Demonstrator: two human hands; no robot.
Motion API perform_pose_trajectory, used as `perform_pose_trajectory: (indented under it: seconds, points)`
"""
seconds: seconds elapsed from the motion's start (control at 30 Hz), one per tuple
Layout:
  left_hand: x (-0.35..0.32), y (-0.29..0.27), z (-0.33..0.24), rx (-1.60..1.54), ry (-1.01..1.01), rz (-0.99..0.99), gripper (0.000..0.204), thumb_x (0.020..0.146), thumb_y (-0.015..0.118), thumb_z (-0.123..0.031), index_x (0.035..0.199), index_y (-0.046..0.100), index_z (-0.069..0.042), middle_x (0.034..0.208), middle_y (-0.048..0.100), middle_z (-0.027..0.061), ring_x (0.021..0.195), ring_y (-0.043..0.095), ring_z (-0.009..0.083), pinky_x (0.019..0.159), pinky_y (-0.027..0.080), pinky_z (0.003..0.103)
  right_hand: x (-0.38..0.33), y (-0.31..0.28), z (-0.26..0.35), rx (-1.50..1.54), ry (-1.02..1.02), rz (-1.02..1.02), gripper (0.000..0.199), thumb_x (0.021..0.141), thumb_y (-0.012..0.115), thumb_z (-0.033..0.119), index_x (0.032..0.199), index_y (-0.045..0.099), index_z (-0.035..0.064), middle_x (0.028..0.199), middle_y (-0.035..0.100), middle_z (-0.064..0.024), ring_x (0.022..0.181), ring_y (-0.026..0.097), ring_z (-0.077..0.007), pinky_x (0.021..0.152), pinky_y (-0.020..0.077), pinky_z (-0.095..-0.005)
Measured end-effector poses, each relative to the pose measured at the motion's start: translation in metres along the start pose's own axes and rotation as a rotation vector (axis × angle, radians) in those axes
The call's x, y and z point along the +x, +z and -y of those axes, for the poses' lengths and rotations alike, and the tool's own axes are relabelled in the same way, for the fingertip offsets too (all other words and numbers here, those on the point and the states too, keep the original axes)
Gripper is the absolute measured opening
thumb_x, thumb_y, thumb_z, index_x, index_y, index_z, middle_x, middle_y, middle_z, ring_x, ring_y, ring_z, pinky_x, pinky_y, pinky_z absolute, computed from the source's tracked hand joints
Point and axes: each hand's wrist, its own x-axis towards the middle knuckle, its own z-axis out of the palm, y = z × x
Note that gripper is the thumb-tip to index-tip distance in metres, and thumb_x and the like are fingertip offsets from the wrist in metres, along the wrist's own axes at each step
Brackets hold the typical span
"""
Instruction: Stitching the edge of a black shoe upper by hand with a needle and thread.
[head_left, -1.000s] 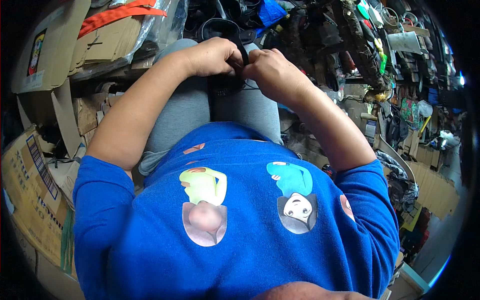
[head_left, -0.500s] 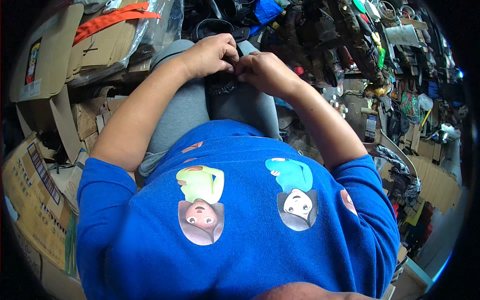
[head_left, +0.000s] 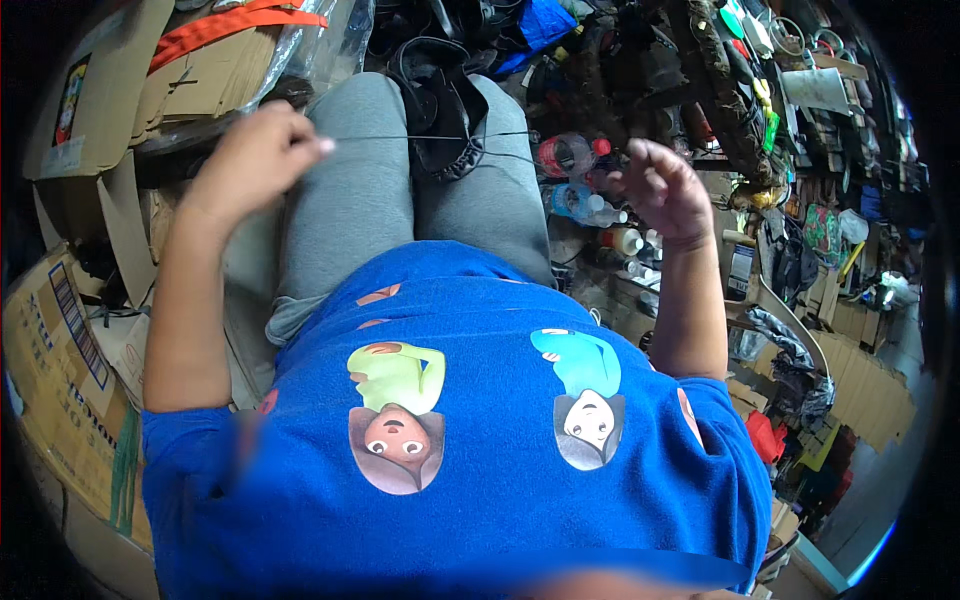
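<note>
Between my knees rests a black shoe-like piece (head_left: pixel 447 115) with a gathered lower edge; its exact kind is hard to make out. A thin black thread (head_left: pixel 370 137) is drawn out from it to both sides. My left hand (head_left: pixel 262 160), slightly blurred, is closed in a pinch on the thread, left of my thigh. Out to the right, my right hand (head_left: pixel 662 192) is raised with curled fingers. The thread runs toward it but fades against the dark background. Both hands are apart from the black piece.
Flattened cardboard (head_left: pixel 215 85) with an orange strap lies at the far left, above a printed carton (head_left: pixel 70 380). Plastic bottles (head_left: pixel 572 200) stand right of my knees. Tools and clutter (head_left: pixel 770 90) fill the far right. More black items (head_left: pixel 480 25) lie beyond my knees.
My hands were together over the black piece; they have swung wide apart, left and right. The thread now shows stretched across my thighs, and the black piece is uncovered.
</note>
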Motion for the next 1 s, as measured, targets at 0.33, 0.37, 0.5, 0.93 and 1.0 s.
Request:
perform_pose_trajectory:
  seconds: [0.33, 0.37, 0.5, 0.93, 1.0]
  points:
    - [0.056, 0.038, -0.018, -1.812, 0.29, 0.091, 0.041, 0.099, 0.042, -0.035, 0.064, 0.042, -0.012, 0.113, 0.059, 0.0163, 0.112, 0.055, 0.0302, 0.097, 0.043, 0.04, -0.01, 0.033, 0.0, 0.276, -0.269, 0.165, 0.037, 0.089, 0.058, 0.044, 0.121, 0.061, 0.0242, 0.08, 0.053, 0.0037, 0.085, 0.047, -0.0174, 0.1, 0.0359, -0.0497]
    - [0.057, 0.039, -0.02, -1.942, 0.255, 0.121, 0.042, 0.099, 0.041, -0.035, 0.063, 0.04, -0.014, 0.113, 0.059, 0.0186, 0.115, 0.054, 0.0341, 0.099, 0.043, 0.042, -0.011, 0.033, 0.004, 0.323, -0.263, 0.223, 0.038, 0.089, 0.058, 0.046, 0.122, 0.06, 0.0278, 0.08, 0.053, 0.0042, 0.081, 0.045, -0.017, 0.101, 0.0359, -0.0501]
    - [0.061, 0.04, -0.018, -1.988, 0.271, 0.176, 0.041, 0.099, 0.042, -0.034, 0.064, 0.041, -0.013, 0.097, 0.062, 0.013, 0.109, 0.057, 0.0325, 0.096, 0.045, 0.043, -0.015, 0.031, 0.005, -0.286, 0.118, -0.245, 0.047, 0.087, 0.063, 0.038, 0.127, 0.058, 0.0132, 0.083, 0.058, 0.0052, 0.075, 0.045, -0.0115, 0.095, 0.0388, -0.0317]
    - [0.073, 0.025, 0.005, -1.587, -0.258, -0.148, 0.041, 0.095, 0.051, -0.038, 0.064, 0.045, -0.013, 0.06, 0.051, 0.0003, 0.052, 0.048, 0.0114, 0.066, 0.044, 0.03, -0.029, 0.015, -0.074, -1.229, 0.258, -0.442, 0.025, 0.092, 0.055, 0.031, 0.089, 0.062, 0.0069, 0.065, 0.055, -0.0043, 0.066, 0.054, -0.0202, 0.066, 0.0373, -0.0334]
    - [0.062, 0.008, 0.064, -0.922, -0.274, -0.267, 0.038, 0.094, 0.052, -0.041, 0.08, 0.06, -0.007, 0.085, 0.065, 0.0102, 0.077, 0.062, 0.0146, 0.078, 0.047, 0.03, -0.034, 0.013, -0.071, -0.294, 0.184, -0.502, 0.052, 0.091, 0.057, 0.039, 0.131, 0.049, 0.0065, 0.076, 0.051, 0.0049, 0.071, 0.047, -0.0062, 0.067, 0.0347, -0.0242]
